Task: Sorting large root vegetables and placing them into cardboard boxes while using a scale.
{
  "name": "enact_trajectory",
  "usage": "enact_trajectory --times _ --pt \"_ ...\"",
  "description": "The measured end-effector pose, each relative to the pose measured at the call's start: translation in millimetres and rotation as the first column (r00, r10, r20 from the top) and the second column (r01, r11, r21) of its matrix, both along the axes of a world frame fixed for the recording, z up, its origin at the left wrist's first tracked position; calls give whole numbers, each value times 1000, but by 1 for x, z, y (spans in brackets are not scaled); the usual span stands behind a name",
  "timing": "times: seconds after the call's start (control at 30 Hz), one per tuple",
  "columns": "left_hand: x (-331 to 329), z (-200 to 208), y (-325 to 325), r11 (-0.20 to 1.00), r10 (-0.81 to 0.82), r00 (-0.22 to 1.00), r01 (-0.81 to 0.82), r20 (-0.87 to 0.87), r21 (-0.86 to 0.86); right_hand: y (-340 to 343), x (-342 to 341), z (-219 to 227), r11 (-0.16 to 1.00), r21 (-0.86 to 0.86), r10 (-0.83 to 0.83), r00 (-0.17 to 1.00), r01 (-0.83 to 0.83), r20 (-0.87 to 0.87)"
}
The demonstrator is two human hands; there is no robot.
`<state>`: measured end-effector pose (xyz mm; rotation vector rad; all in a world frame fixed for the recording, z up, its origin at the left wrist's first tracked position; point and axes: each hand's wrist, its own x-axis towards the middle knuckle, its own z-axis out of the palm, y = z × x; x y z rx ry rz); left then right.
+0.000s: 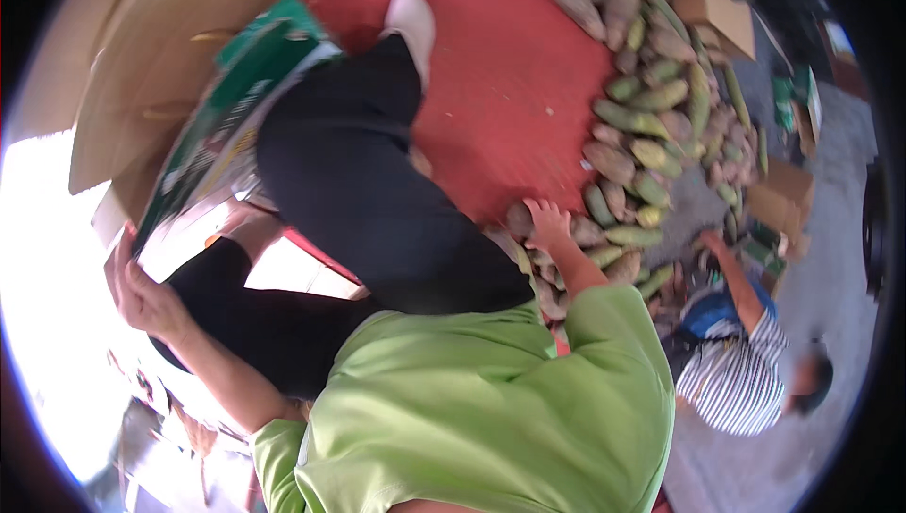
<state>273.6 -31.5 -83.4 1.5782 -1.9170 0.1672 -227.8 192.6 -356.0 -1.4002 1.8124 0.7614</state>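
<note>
At the far left my left hand (142,291) is closed on the lower edge of a green printed cardboard box (203,135), which stands tilted beside my leg. My right hand (550,225) rests with its fingers spread on the near end of a heap of produce. Under and beside it lie brownish tubers (610,162), like sweet potatoes, and long green and yellow gourd-like fruits (658,96). It does not appear to grip any one piece.
Red flooring (500,69) lies between my legs and the heap. Large brown cardboard sheets (142,69) stand at the upper left. A co-worker in a striped shirt (736,386) reaches toward the heap from the right, near open cardboard boxes (781,197). Bright light washes out the left edge.
</note>
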Motion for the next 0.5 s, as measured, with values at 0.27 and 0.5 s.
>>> enact_trajectory --times 0.27,0.5 --pt "-20 13 7 999 13 1000 -12 -19 34 -8 13 -8 999 0 35 999 -35 -4" --pt "-24 23 1 990 -141 982 138 127 34 -51 -20 -14 789 -347 -420 857 507 297"
